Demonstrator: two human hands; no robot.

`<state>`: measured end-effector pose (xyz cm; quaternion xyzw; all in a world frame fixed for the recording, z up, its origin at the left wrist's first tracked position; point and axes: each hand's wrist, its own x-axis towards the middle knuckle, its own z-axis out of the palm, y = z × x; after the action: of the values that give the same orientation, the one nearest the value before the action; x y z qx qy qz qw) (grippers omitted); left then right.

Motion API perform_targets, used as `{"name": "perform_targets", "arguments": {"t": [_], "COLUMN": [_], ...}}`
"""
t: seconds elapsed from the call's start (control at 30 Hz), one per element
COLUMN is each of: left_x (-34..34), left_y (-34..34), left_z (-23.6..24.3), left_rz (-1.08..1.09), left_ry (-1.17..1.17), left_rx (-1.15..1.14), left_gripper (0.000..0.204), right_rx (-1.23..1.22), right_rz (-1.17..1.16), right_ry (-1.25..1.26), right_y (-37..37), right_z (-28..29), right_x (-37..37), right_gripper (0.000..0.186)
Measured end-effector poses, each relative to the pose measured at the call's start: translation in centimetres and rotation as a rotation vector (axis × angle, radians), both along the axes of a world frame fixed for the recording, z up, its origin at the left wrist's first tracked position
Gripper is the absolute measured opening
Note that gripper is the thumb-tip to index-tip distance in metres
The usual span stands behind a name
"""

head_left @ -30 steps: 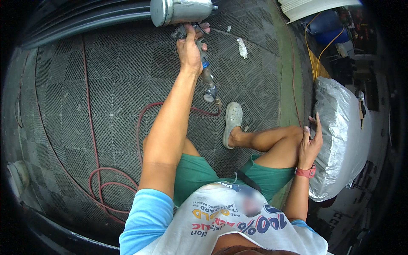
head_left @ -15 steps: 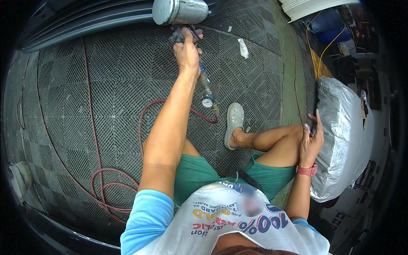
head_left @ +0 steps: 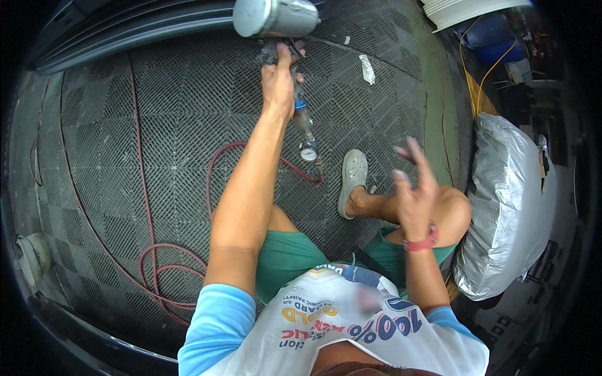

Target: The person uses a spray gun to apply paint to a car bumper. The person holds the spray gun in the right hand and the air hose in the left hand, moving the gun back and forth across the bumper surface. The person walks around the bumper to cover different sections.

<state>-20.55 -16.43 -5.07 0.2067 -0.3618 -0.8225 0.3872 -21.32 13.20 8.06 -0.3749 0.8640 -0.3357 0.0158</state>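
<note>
My left hand (head_left: 279, 80) is closed around the handle of a spray gun, with a silver paint cup (head_left: 276, 18) on top, close to a dark ribbed body panel (head_left: 144, 25). Below the hand hang a blue-ringed fitting (head_left: 302, 113) and a round pressure gauge (head_left: 308, 153), joined to a red air hose (head_left: 229, 147). The gun's trigger and nozzle are mostly hidden by my fingers and the cup. Slightly blurred, my right hand (head_left: 416, 191) is raised in front of my right knee. Its fingers are apart and nothing shows in it.
Red hose loops (head_left: 166, 266) lie on the dark grid floor mat (head_left: 175, 169) at left. A crumpled white scrap (head_left: 367, 70) lies at upper right. A large silver-wrapped bundle (head_left: 505, 213) stands beside my right leg, with a blue drum (head_left: 492, 41) beyond it.
My right hand has lifted away from beside the silver bundle and swung left, in front of my knee. My left hand keeps its hold on the spray gun. The view has shifted slightly.
</note>
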Motion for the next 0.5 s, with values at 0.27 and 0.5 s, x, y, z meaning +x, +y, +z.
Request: {"name": "perform_targets", "arguments": {"t": [0.27,0.5], "left_x": [2.1,5.6], "left_y": [4.2,3.8], "left_z": [1.5,3.8], "left_rz": [-0.31,-0.218], "left_ry": [-0.118,-0.542], "left_rx": [-0.546,-0.908], "left_gripper": [0.129,0.103], "right_rx": [-0.407,-0.963], "right_rz": [0.194,-0.004], "right_ry": [-0.291,-0.479], "right_y": [-15.5,-19.3], "right_z": [-9.9,-17.8], "right_x": [-0.8,-4.0], "right_gripper": [0.071,0.065]}}
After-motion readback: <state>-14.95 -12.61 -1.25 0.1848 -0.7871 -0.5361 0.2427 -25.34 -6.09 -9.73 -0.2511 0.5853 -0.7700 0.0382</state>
